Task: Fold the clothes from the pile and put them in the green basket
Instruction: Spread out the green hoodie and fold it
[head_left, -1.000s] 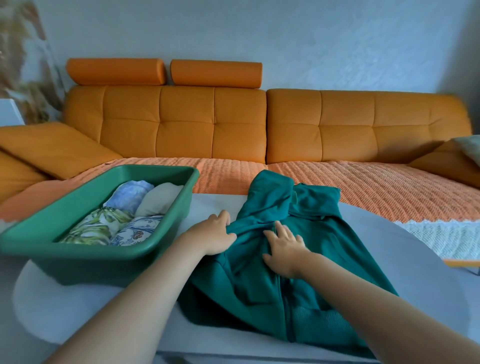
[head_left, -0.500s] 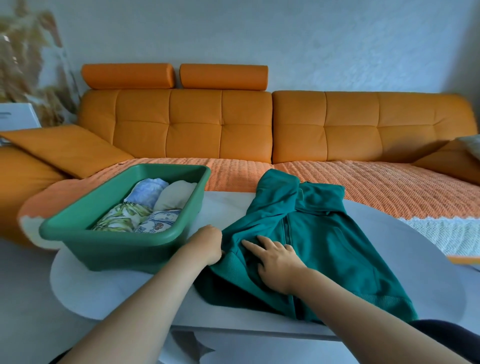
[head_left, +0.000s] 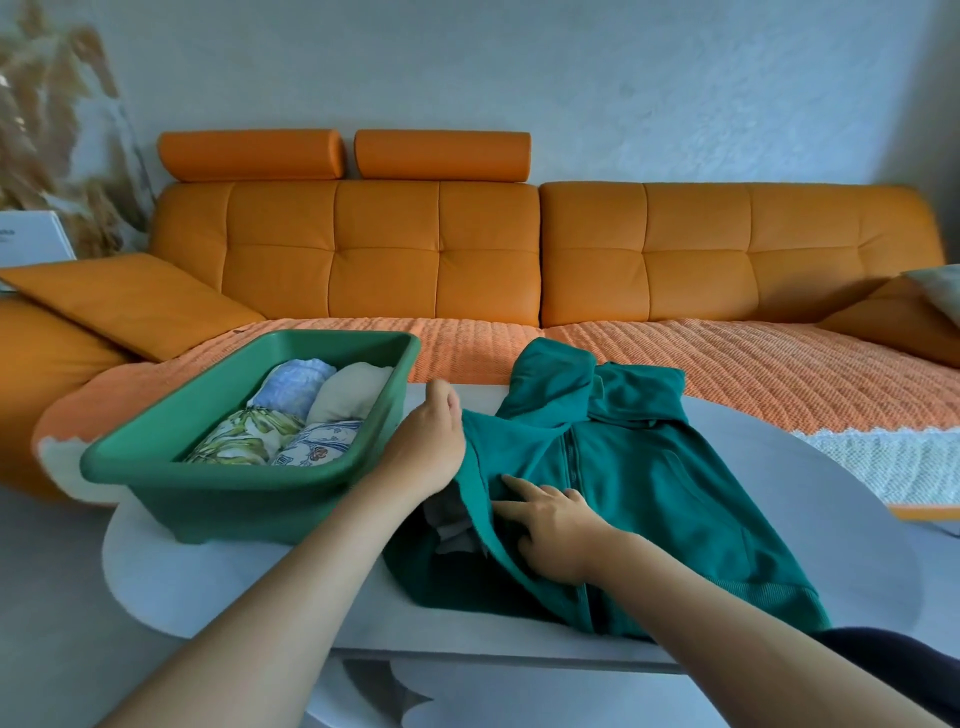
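Teal hoodie: left hand grips, right hand presses.

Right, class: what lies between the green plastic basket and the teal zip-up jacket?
The person's left hand, gripping the teal zip-up jacket by its edge, close beside the green plastic basket; the head view shows it.

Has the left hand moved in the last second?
Yes. The left hand has risen along the green basket's right wall, lifting the jacket's edge off the table.
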